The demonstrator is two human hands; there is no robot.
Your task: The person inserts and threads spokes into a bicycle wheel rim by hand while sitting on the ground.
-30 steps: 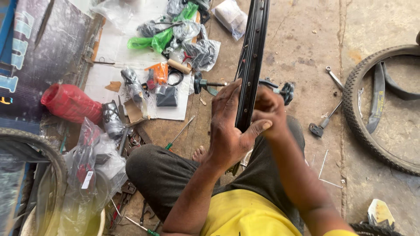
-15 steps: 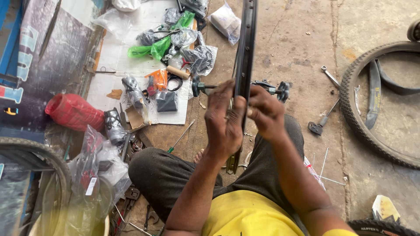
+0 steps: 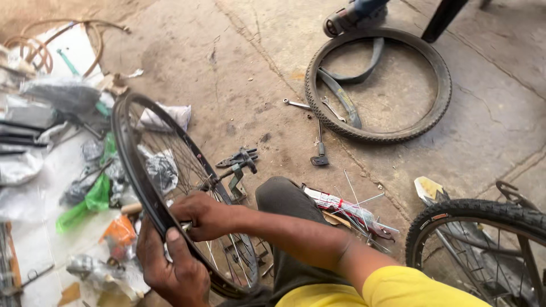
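A black bicycle wheel rim (image 3: pixel 126 153) with thin metal spokes (image 3: pixel 187 170) stands tilted in front of me, its lower part resting by my knee (image 3: pixel 281 199). My left hand (image 3: pixel 173 273) grips the rim's lower left edge from outside, thumb over the rim. My right hand (image 3: pixel 206 216) reaches in from the right and pinches a small metal piece where a spoke meets the rim, just above my left hand. What that piece is cannot be made out.
A loose tyre (image 3: pixel 435 79) with a rubber strip inside lies on the concrete floor ahead, with spanners (image 3: pixel 310 106) beside it. A bundle of spokes (image 3: pixel 348 208) lies right of my knee. A tyred wheel (image 3: pixel 483 211) stands at the right. Plastic bags (image 3: pixel 96 196) and small parts cover the left.
The rim was upright and edge-on between both hands; now it leans and shows its side. My left hand has moved lower on the rim and my right hand reaches in among the spokes.
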